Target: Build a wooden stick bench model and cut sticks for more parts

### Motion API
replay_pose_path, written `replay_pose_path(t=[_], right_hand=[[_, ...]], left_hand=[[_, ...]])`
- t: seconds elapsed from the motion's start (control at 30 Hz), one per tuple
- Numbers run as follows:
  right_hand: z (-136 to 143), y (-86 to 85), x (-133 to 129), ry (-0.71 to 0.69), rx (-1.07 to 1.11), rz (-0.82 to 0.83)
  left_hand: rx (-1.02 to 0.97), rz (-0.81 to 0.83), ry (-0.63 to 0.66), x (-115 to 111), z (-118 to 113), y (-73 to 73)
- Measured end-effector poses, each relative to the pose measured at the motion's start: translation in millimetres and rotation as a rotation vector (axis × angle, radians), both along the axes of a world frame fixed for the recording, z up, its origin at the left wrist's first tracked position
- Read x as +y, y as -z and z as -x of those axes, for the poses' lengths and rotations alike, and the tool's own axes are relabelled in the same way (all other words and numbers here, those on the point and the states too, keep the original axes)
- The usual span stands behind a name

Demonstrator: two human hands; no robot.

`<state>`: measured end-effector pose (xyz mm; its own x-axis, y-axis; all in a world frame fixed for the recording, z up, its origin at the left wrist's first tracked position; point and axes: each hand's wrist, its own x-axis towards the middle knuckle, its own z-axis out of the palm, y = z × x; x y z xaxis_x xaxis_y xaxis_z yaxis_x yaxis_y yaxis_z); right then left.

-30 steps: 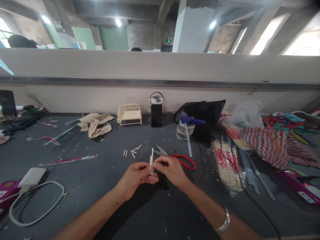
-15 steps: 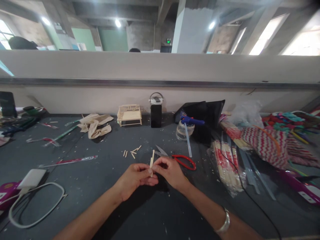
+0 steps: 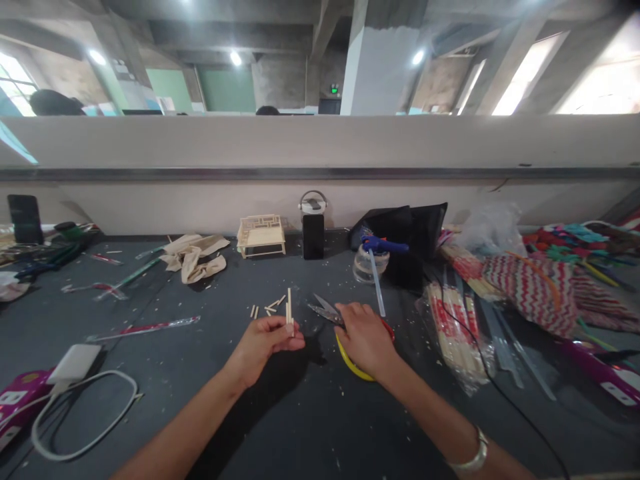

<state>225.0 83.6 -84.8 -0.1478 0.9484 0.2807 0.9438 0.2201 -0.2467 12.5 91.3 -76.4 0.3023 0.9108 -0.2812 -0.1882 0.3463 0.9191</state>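
Two thin wooden sticks (image 3: 289, 305) stand upright, pinched between the thumb and fingers of my left hand (image 3: 265, 345). My right hand (image 3: 367, 339) lies over the handles of a pair of scissors (image 3: 345, 347), its fingers curled round them; one yellow and one red handle part shows beside it. The partly open blades point up and left. Several short stick pieces (image 3: 271, 309) lie on the table just beyond my left hand. Farther back stands a small wooden bench model (image 3: 261, 237).
A black phone (image 3: 313, 237) stands by the wall. To its right, a blue glue gun (image 3: 384, 244) rests on a glass jar (image 3: 367, 267). Packaged sticks (image 3: 455, 327) lie right, crumpled cloth (image 3: 195, 257) back left, a white charger (image 3: 75, 363) with cable front left.
My right hand has left the sticks and moved right onto the scissors, whose yellow handle part now shows. My left hand, still holding the sticks, has shifted slightly left. The view has tilted slightly.
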Motion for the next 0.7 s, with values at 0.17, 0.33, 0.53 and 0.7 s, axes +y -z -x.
replay_pose_path(t=[0.17,0.33,0.53,0.7], right_hand=[[-26,4.8,-5,-0.059,-0.097,0.139],[-48,0.4,-10,-0.118,-0.033,0.224],[-44,-10.6,-6,-0.073,0.006,0.405],[-40,-2.9,-16,0.037,0.154,0.367]], left_hand=[[-0.021,-0.023,-0.055,5,8,-3.6],[-0.003,-0.047,-0.021,7,9,0.2],[0.04,-0.045,0.003,11,10,8.1],[0.031,-0.03,0.005,9,10,0.7]])
